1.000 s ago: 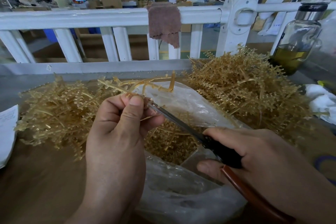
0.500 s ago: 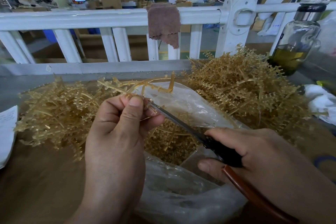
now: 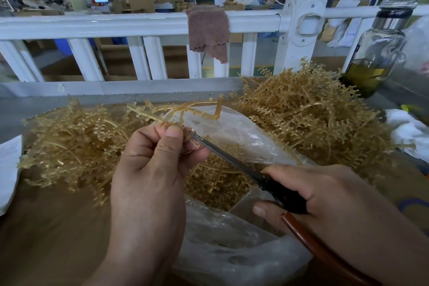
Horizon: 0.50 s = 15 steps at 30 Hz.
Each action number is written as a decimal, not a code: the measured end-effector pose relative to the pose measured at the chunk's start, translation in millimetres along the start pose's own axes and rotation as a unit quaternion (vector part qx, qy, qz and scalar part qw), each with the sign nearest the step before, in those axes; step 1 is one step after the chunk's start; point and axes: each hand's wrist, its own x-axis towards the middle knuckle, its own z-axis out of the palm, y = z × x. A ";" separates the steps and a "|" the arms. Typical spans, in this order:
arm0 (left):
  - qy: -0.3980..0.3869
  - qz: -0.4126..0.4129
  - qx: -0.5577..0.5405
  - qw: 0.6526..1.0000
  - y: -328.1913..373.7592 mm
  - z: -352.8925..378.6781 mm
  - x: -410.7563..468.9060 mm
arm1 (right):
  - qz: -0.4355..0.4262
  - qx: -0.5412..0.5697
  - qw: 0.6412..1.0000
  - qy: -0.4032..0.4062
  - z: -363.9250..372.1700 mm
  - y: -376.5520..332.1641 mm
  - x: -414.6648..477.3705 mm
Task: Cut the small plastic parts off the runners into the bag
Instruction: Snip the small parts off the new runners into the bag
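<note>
My left hand (image 3: 153,169) pinches an amber plastic runner (image 3: 176,110) that sticks up and to the right above a clear plastic bag (image 3: 232,258). My right hand (image 3: 325,197) grips scissors (image 3: 255,174) with a black and brown handle. The blade tips reach the runner right beside my left thumb and fingers. Small amber cut parts (image 3: 218,183) lie inside the open bag below the blades.
A heap of amber runners (image 3: 69,144) lies at the left, a bigger heap (image 3: 308,114) at the right. A white railing (image 3: 139,25) with a brown cloth (image 3: 209,30) runs behind. A glass bottle (image 3: 376,53), white cloth (image 3: 408,132) and paper (image 3: 9,165) stand around.
Hardly anything differs: both hands keep their grips, and the scissors tips stay at the runner by my left fingers.
</note>
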 end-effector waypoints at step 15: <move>-0.007 0.008 0.000 1.000 -5.3 -4.0 2.6 | 0.010 0.002 1.000 -0.001 1.9 1.0 0.5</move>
